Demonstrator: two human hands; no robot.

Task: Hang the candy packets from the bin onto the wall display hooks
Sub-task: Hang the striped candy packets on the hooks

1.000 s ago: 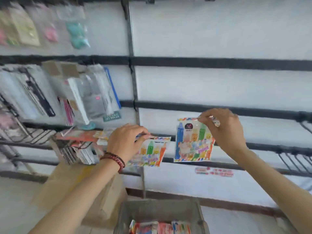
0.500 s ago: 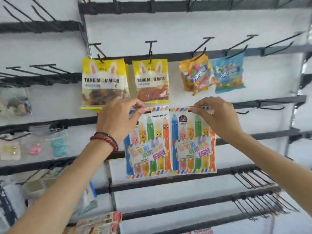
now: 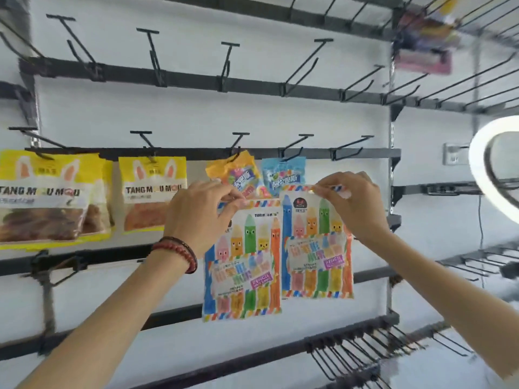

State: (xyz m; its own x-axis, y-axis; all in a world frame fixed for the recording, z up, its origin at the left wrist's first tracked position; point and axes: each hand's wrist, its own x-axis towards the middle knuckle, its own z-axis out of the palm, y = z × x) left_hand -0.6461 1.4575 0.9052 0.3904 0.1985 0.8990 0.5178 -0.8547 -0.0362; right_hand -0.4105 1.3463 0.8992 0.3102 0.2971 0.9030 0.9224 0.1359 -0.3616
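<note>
Each hand, left [image 3: 200, 217] and right [image 3: 354, 204], pinches a flat, glossy crayon-print packet's [image 3: 243, 273] top edge.

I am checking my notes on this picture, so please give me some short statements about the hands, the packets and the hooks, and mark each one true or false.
1. Each hand holds one crayon packet by its top edge. True: the left hand pinches the left crayon packet, and the right hand pinches the right crayon packet.
2. Both crayon packets already hang on hooks. False: they are only held up in front of the wall.
3. Two yellow rabbit packets hang to the left of the hands. True.
4. The beaded bracelet is on the right wrist. False: it is on the left wrist.
5. The top row of hooks is full of packets. False: the hooks above the hands are bare.
</note>
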